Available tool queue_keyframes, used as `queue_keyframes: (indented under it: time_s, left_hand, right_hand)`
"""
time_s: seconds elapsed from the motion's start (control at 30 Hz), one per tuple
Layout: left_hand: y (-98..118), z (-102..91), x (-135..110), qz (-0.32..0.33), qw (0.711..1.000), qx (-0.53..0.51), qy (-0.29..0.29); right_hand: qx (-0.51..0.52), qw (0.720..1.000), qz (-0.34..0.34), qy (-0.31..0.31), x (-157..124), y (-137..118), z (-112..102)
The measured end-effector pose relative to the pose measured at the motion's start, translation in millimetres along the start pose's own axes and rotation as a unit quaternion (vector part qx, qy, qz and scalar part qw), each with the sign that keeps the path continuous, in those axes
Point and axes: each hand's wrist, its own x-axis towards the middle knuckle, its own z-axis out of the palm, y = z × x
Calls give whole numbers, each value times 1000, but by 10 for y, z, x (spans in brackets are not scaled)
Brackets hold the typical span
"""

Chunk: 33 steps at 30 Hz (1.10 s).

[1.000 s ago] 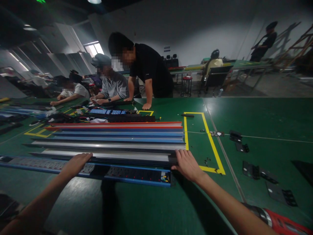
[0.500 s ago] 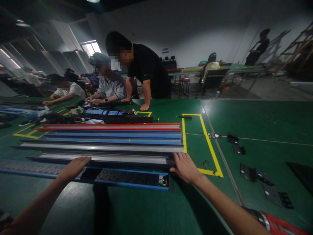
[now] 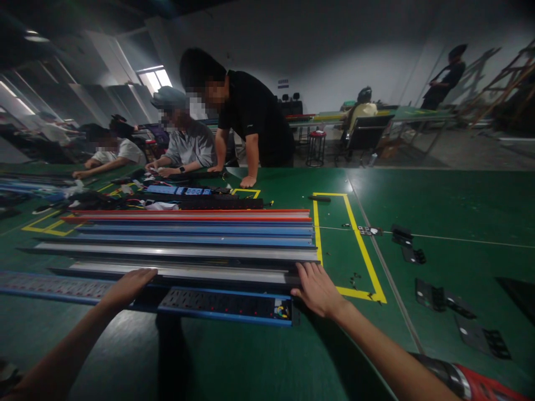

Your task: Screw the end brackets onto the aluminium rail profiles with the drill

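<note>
A long metal channel (image 3: 225, 274), pale inside with dark edges, lies across the table in front of me. My left hand (image 3: 132, 285) grips its near edge left of the middle, the fingertips partly hidden. At the channel's right end, my right hand (image 3: 315, 289) is wrapped over the edge, thumb on the near side. Right beside it, closer to me, is a blue-framed power strip (image 3: 225, 305) with rows of black sockets and some wiring exposed at its right end. The left forearm passes over this strip.
Beyond lie another silver channel (image 3: 175, 250), blue channels (image 3: 196, 229) and an orange channel (image 3: 192, 215). Black brackets (image 3: 430, 294) and small screws (image 3: 355, 278) are scattered at right. A red power drill (image 3: 480, 384) sits lower right. A co-worker (image 3: 259, 117) leans on the table's far side.
Both hands keep their places on the channel. The view has shifted a little, so the brackets and drill appear slightly farther right.
</note>
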Motion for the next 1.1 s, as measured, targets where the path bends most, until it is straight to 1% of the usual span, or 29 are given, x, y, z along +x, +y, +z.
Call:
queue_keyframes:
  time_s: [0.13,0.23,0.33,0.47,0.57,0.63,0.73,0.8,0.83,0.9,0.97,1.03,1.1]
  left_hand:
    - [13,8,17,-20,997,52,-55]
    - [10,9,31,-24,994,61,-87]
    - [-3,14,28,-19,996,35,-81]
    - [14,-4,10,-29,997,-1,-70]
    - [94,-90,17,-38,997,-19,-58]
    - [186,-177,56,-25,999,-24,-22]
    - [369,-297,212,-14,998,-19,60]
    - [500,-344,385,-13,994,-29,105]
    - [563,-356,484,-6,992,-41,119]
    - [672,-365,684,15,991,-67,116]
    - [749,-365,856,35,991,-92,93]
    - [787,-368,978,50,991,-111,63]
    - [787,-385,1044,63,990,-124,29]
  right_hand:
    - [5,1000,6,-8,-17,-25,5]
    - [5,1000,6,-17,-32,-37,5]
    - [13,1000,8,-13,-41,-41,4]
    - [32,999,12,-1,-58,-35,20]
    - [53,999,13,-3,-74,-17,22]
    - [80,997,15,-2,-68,10,-2]
    - [106,994,17,14,8,82,-88]
    - [90,996,16,24,116,152,-162]
    - [75,997,17,22,183,190,-195]
    - [50,999,22,2,327,266,-244]
    - [39,998,26,-30,456,328,-258]
    - [37,997,30,-57,547,366,-241]
    - [38,996,33,-76,594,386,-207]
